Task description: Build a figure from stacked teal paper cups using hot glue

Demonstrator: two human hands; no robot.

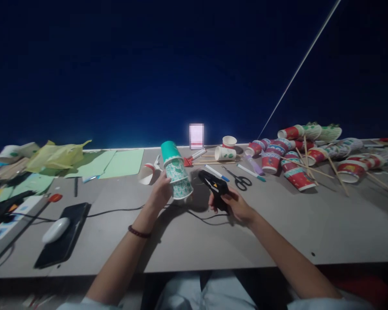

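Observation:
My left hand (161,189) is wrapped round a stack of paper cups (176,170), held tilted above the table. The upper cup is plain teal; the lower ones carry a teal-and-white pattern. In my right hand (236,204) is a black hot glue gun (215,187), gripped by its handle with the nozzle toward the cups. A small gap separates nozzle and cups. The gun's cord (197,217) runs left across the table. Just past the gun lie black scissors (241,178) and a blue-capped marker (217,173).
Several decorated cup stacks with wooden sticks (307,159) crowd the right side. White cups (225,153) lie at the back. On the left are green paper sheets (123,163), a yellow plastic bag (61,155), a phone (63,237) with a white case (56,230) on it, and a power strip (16,224).

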